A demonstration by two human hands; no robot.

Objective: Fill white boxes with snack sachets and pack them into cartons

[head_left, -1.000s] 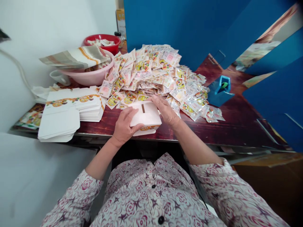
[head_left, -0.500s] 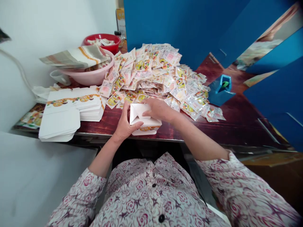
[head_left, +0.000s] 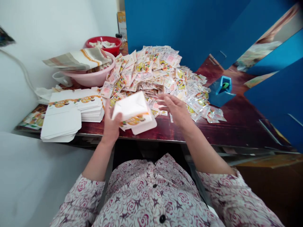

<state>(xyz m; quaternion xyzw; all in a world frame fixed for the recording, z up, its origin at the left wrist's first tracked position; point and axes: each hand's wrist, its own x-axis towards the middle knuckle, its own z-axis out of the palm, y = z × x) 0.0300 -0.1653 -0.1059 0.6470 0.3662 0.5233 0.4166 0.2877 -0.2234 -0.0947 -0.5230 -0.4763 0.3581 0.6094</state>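
Your left hand [head_left: 111,126] grips a white carton [head_left: 132,108]; your right hand [head_left: 175,108], open and empty, hovers at its three o'clock, by the foil sachets [head_left: 153,71].

Left hand [head_left: 111,126] holds a white carton [head_left: 132,110], right hand [head_left: 175,108] open beside it.

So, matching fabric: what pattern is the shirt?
Shirt: pink roses, purple stars on white, best in the head view.

The left hand [head_left: 111,126] stands upright just above the edge of the dark red wooden table [head_left: 94,128], wrist bent back, thumb forward and fingers rising behind in a closed grip. The right hand [head_left: 176,108] hovers beyond that edge, palm down, fingers loosely spread. The bare left forearm [head_left: 98,160] and right forearm [head_left: 203,148] angle inward.
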